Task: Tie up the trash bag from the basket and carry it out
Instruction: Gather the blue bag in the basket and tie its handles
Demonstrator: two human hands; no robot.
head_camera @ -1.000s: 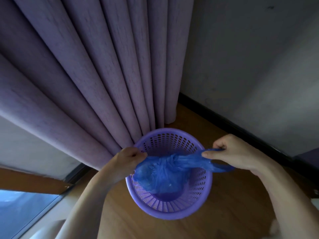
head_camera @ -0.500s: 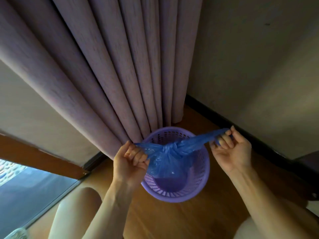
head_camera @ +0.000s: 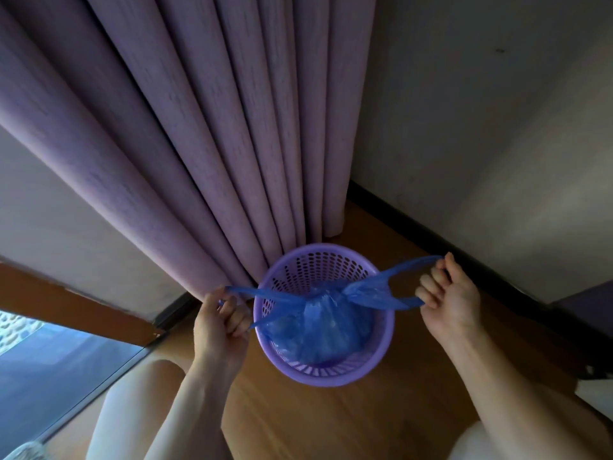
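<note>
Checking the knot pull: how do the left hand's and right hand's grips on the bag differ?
The left hand is fisted on its handle beside the basket rim; the right hand has fingers hooked through an open loop, farther out. Both pull the blue trash bag handles apart.

Both hands, left [head_camera: 220, 327] and right [head_camera: 451, 297], gripping blue bag [head_camera: 318, 323] handles, apparently knotted, over purple basket [head_camera: 331, 373]

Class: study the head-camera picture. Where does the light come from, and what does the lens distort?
Head view: daylight enters at the glass pane lower left; right-hand grey wall dim; wide lens fans the purple pleated curtain outward; blue plastic trash bag stays sharp.
</note>
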